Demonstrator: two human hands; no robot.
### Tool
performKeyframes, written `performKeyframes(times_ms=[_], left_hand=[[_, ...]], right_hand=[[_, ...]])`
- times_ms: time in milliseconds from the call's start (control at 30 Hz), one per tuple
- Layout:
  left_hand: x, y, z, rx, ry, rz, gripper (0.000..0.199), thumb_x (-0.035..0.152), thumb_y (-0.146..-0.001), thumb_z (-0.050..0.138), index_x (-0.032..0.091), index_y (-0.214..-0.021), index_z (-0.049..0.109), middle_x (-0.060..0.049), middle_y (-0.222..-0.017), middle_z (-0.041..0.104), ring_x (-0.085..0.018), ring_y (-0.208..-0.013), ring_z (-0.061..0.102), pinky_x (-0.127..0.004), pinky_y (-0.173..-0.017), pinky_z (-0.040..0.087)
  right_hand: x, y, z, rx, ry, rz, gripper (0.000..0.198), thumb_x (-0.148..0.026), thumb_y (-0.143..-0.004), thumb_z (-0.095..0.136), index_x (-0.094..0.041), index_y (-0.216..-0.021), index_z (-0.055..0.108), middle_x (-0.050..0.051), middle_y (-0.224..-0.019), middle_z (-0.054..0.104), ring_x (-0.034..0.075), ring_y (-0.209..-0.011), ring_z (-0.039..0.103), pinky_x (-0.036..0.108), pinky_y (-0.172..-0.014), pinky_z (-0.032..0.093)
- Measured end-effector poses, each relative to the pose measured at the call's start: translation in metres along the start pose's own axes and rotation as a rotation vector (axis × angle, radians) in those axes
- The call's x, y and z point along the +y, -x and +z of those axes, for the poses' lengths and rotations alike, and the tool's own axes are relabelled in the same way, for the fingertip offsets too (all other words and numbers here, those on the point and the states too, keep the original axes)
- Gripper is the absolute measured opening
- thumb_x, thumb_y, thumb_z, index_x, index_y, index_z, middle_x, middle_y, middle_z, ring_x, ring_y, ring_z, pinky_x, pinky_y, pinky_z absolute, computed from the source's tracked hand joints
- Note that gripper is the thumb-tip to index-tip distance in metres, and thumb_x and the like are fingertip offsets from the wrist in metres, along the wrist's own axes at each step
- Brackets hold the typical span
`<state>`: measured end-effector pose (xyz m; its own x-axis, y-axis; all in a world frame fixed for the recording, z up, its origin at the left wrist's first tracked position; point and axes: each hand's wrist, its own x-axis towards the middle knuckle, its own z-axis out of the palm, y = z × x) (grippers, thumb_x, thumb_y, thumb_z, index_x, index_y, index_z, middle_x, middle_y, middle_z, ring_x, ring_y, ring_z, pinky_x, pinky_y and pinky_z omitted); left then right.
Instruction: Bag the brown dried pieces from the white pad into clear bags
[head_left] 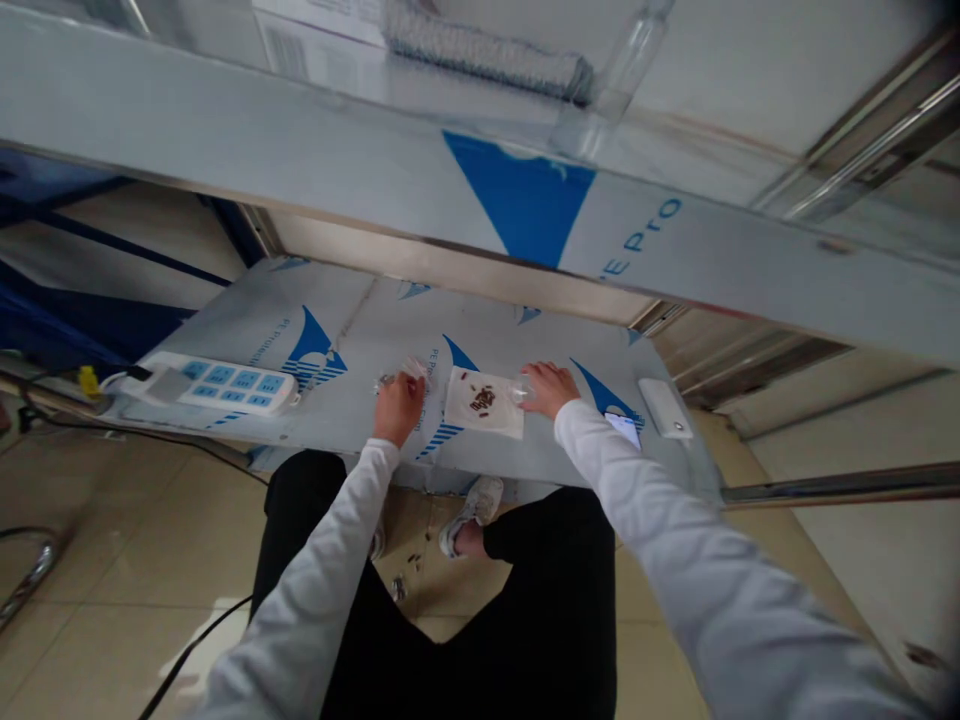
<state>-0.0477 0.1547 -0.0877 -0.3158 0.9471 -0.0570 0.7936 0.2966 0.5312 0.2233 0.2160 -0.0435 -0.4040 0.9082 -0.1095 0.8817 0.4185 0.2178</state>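
Observation:
On the low table a square of white paper carries a small heap of dark brown pieces, too small to name. My left hand is to the left of the paper, its fingers closed in a pinch at some crinkled clear plastic. To the right of the paper, my right hand has its fingers curled round a small clear container. That container stands over the paper's right edge; its contents cannot be made out.
A white power strip lies at the table's left, its cable running off leftward. Right of my right hand are a lit phone and a white flat case. A film-covered shelf crosses above, bearing a clear bottle. Small dark bits lie on the floor.

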Motion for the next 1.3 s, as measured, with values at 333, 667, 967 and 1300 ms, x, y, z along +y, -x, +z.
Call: performKeyframes(times_ms=[333,667,967,1300], left_hand=[[0.009,-0.046,0.027,-0.082,-0.168,-0.161,0.037,0.033,-0.079,0.054,0.005,-0.102,0.063,-0.028,-0.107,0.066,-0.036,-0.102,0.063,-0.039,-0.080,0.047],[0.030,0.019,-0.037,0.172,-0.123,-0.074,0.035,0.031,-0.087,0.043,0.009,-0.099,0.067,-0.019,-0.099,0.072,-0.029,-0.096,0.066,-0.036,-0.079,0.046],[0.061,0.151,-0.014,0.025,0.732,0.092,0.033,0.043,-0.083,0.056,0.015,-0.096,0.067,-0.006,-0.085,0.073,-0.018,-0.077,0.067,-0.026,-0.072,0.051],[0.046,0.162,-0.001,-0.136,1.355,-0.245,0.034,0.043,-0.068,0.072,0.016,-0.089,0.068,-0.005,-0.092,0.072,-0.017,-0.085,0.067,-0.025,-0.076,0.052]], right_hand=[[0.039,0.057,0.079,0.196,-0.477,0.524,0.088,-0.055,-0.066,0.072,-0.010,-0.133,0.038,0.022,-0.129,0.050,0.034,-0.119,0.047,0.042,-0.093,0.040],[-0.034,0.134,0.037,0.850,-1.093,0.533,0.029,-0.037,-0.091,0.045,-0.018,-0.105,0.060,0.014,-0.103,0.065,0.024,-0.094,0.062,0.038,-0.082,0.051],[-0.138,0.112,-0.015,0.670,-1.586,0.190,0.021,-0.032,-0.090,0.052,-0.019,-0.094,0.070,0.007,-0.092,0.071,0.018,-0.080,0.066,0.027,-0.066,0.054],[-0.159,0.137,0.000,0.579,-1.240,0.047,0.047,-0.018,-0.092,0.045,-0.028,-0.138,0.047,0.009,-0.121,0.063,0.023,-0.110,0.056,0.042,-0.096,0.049]])
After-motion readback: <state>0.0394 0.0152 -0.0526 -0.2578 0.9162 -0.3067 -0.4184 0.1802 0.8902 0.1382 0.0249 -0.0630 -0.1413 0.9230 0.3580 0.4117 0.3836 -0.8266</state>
